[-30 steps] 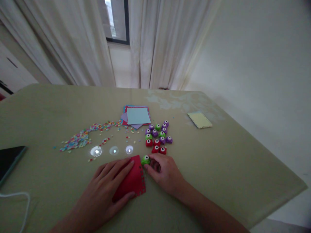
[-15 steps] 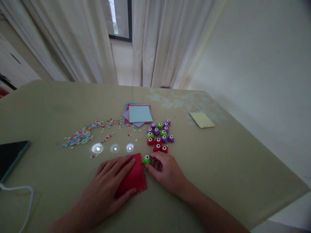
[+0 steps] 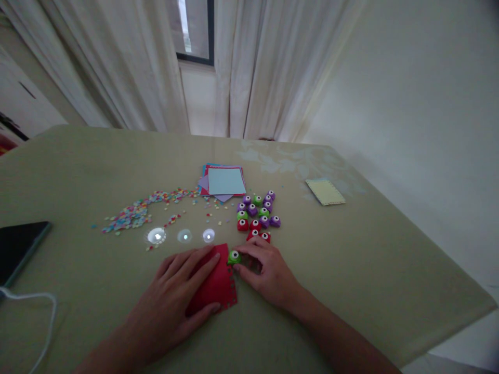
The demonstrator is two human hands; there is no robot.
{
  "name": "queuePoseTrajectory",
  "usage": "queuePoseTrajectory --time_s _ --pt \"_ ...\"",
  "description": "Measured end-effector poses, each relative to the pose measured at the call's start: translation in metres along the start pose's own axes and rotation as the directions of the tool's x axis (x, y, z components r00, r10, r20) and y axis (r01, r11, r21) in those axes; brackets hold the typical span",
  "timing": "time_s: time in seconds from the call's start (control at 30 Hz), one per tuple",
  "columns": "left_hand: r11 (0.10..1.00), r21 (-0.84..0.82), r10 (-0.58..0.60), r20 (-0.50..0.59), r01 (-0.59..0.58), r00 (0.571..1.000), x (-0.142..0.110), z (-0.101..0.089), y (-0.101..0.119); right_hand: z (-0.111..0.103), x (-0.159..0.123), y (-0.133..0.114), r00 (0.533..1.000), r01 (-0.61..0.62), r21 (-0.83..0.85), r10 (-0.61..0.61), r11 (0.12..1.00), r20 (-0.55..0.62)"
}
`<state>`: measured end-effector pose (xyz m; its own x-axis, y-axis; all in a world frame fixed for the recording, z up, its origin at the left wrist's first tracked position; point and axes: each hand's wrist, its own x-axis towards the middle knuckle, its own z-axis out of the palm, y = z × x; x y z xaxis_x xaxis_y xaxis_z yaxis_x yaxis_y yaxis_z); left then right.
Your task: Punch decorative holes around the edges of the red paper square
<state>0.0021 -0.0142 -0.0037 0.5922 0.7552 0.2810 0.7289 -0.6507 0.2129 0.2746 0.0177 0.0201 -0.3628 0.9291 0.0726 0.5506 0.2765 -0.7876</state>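
Observation:
My left hand (image 3: 181,291) lies flat over a piece of red paper (image 3: 222,288), fingers stretched out and holding it against the table. Small punched notches run along the paper's right edge. At the upper end of that edge sits a small green craft punch (image 3: 234,257) with a white top and a dark star mark. The thumb and fingers of my right hand (image 3: 267,270) pinch this punch from the right. Just beyond the right hand stand several more craft punches (image 3: 252,210) in red, green and purple, the nearest red ones partly covered by its knuckles.
Colourful paper confetti (image 3: 134,214) is strewn at left centre, near three bright round spots (image 3: 157,236). Coloured paper sheets (image 3: 226,182) are stacked farther back. A yellow paper square (image 3: 325,191) lies to the right. A dark-screened device (image 3: 19,249) and white cable (image 3: 49,317) are at left.
My right hand has shifted the green punch slightly left, onto the corner of the red paper. The right fingers now cover more of the nearest red punches. The left hand stays on the paper.

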Motion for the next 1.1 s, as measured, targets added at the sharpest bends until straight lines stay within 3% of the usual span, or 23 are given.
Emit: queuePoseTrajectory --time_s 0.4,0.57,1.1 --pt "0.997 -0.011 0.072 0.033 -0.072 0.997 0.0006 -0.0029 0.0005 0.0005 0.0009 0.0059 0.998 0.052 0.047 -0.050 0.998 -0.046" --pt "0.998 -0.031 0.050 0.065 -0.048 0.997 -0.0011 -0.0019 0.0000 -0.0018 0.0013 0.0062 0.994 0.103 0.044 -0.102 0.994 -0.033" --pt "0.998 -0.032 0.062 0.056 -0.060 0.996 0.0012 -0.0043 0.0003 -0.0061 0.0017 0.0041 0.998 0.060 0.064 -0.061 0.996 0.010"
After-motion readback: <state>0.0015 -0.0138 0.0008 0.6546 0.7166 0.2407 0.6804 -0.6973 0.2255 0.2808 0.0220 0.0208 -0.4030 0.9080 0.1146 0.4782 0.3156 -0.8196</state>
